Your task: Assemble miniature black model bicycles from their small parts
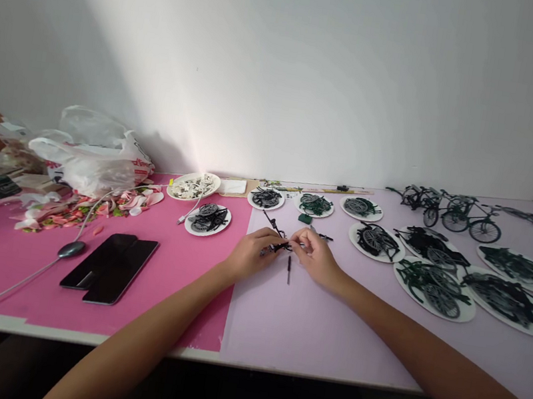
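My left hand (254, 254) is closed around a small black model bicycle part (282, 246), which shows between the two hands. Thumb and fingertips of my right hand (314, 253) are pinched together at the same part's right side; whether they hold a separate tiny piece is hidden. Just beyond my left fingers a thin black bicycle piece (273, 222) slants up. A small black screwdriver (289, 270) lies on the lilac surface below the hands. Behind the right hand sit a small dark green block (304, 219) and a short black piece (326, 237).
White plates of model parts (209, 219) (377, 241) (434, 290) surround the hands. Assembled model bicycles (470, 220) stand at back right. Left are dark phones (108, 267), a cabled puck (71, 249), a plastic bag (96, 156), pink-and-green bits (77, 213) and a cream bowl (193, 186).
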`<state>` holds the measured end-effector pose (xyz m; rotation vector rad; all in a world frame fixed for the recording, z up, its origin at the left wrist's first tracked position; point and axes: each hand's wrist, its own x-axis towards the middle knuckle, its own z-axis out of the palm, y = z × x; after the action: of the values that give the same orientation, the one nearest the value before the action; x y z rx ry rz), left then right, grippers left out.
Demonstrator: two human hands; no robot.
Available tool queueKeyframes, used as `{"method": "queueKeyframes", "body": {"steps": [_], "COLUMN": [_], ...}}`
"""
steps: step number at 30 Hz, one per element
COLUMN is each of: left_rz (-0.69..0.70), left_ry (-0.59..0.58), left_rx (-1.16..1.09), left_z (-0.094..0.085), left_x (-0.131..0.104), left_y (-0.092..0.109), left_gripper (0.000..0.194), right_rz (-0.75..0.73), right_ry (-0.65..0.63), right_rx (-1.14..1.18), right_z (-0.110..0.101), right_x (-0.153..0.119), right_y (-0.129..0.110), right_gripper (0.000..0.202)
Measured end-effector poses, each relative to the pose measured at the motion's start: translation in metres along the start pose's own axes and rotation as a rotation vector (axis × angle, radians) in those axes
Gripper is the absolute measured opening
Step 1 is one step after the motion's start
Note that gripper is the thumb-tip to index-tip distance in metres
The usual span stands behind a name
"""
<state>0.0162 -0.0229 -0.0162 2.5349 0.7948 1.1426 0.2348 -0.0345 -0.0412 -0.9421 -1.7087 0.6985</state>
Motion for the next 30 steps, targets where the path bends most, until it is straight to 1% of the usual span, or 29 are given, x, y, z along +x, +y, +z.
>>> {"method": "queueKeyframes", "body": {"steps": [4,9,11,13,15,17,20,22,25,27,30], "left_rz": [-0.026,-0.094,-0.173,-0.29,-0.412,-0.51,-0.598,-0.611,-0.604,-0.612,-0.617], "left_ry": [-0.02,-0.025,-0.024,0.011,0.058,0.092,0.106,0.102,0.106,0.118,0.119], "left_rx": [-0.009,-0.035,-0.096,-0.194,-0.311,-0.405,-0.478,-0.499,-0.538,-0.568,-0.594], "left_z": [-0.001,-0.009,-0.011,-0.014,-0.015,-0.015,-0.016,-0.016,-0.016,-0.015,-0.012], "left_x": [0.0,0.002,0.003,0.005,0.007,0.009,0.01,0.012,0.013,0.013,0.012], "left_y": [0.003,0.014,0.018,0.021,0.021,0.02,0.017,0.017,0.02,0.021,0.021], "left_gripper": [0.025,0.03,0.034,0.038,0.047,0.054,0.057,0.054,0.044,0.04,0.04], "right_rz": [-0.003,-0.032,-0.061,-0.098,-0.134,-0.166,-0.209,-0.229,-0.234,-0.211,-0.141], "right_ry": [0.038,0.122,0.152,0.182,0.194,0.182,0.148,0.137,0.134,0.128,0.121], "right_rx": [0.022,0.009,-0.022,-0.067,-0.111,-0.137,-0.154,-0.159,-0.163,-0.137,-0.064], "right_z": [0.0,-0.001,-0.004,-0.007,-0.009,-0.01,-0.008,-0.007,-0.006,-0.006,-0.005], "right_x": [0.0,0.001,0.003,0.004,0.005,0.005,0.005,0.004,0.003,0.002,0.001], "right_y": [0.0,-0.001,-0.003,-0.005,-0.008,-0.011,-0.015,-0.017,-0.019,-0.018,-0.014], "right_gripper": [0.036,0.04,0.04,0.04,0.04,0.04,0.039,0.038,0.036,0.036,0.035]}}
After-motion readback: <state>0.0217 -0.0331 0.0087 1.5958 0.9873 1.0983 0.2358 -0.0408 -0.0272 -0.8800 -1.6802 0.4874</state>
